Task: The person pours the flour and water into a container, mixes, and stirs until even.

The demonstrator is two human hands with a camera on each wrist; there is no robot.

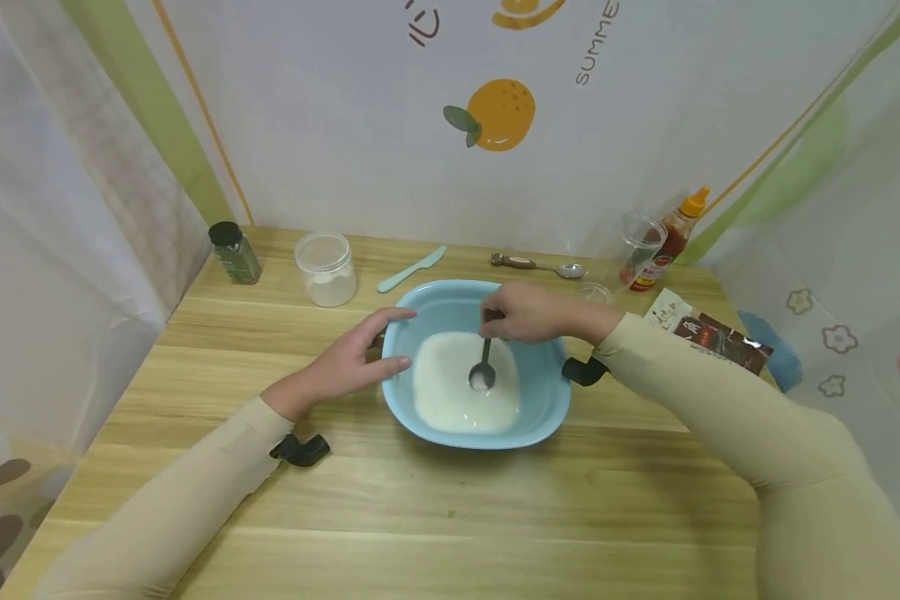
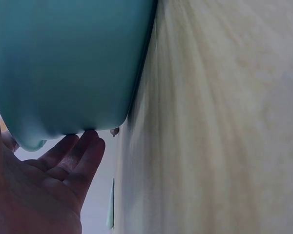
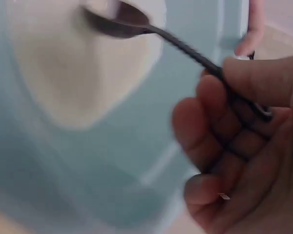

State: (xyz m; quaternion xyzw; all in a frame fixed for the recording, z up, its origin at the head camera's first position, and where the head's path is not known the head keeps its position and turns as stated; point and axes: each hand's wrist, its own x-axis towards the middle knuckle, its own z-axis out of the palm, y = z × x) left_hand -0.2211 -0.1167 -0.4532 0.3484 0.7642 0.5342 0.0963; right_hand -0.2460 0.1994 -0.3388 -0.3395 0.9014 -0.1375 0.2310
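A light blue basin [image 1: 450, 290] on the wooden table holds a pool of white liquid [image 1: 450, 400]. My left hand [image 1: 345, 358] grips the basin's left side. Its thumb and index finger reach over the rim, while other fingers lie against the outer wall [image 2: 73, 63], as the left wrist view shows. Above the basin, my right hand [image 1: 528, 312] pinches the handle of a dark spoon [image 1: 486, 354] between thumb and fingers. The spoon points down, and its bowl [image 3: 119, 22] overlaps the white liquid, with some white in it.
Along the back stand a black-lidded jar [image 1: 236, 254], a clear tub of white powder [image 1: 326, 271], a pale green knife [image 1: 412, 269] and a brown-handled spoon [image 1: 536, 264]. At right are a clear cup [image 1: 642, 233], a red sauce bottle [image 1: 663, 250] and a brown-and-white packet [image 1: 712, 333].
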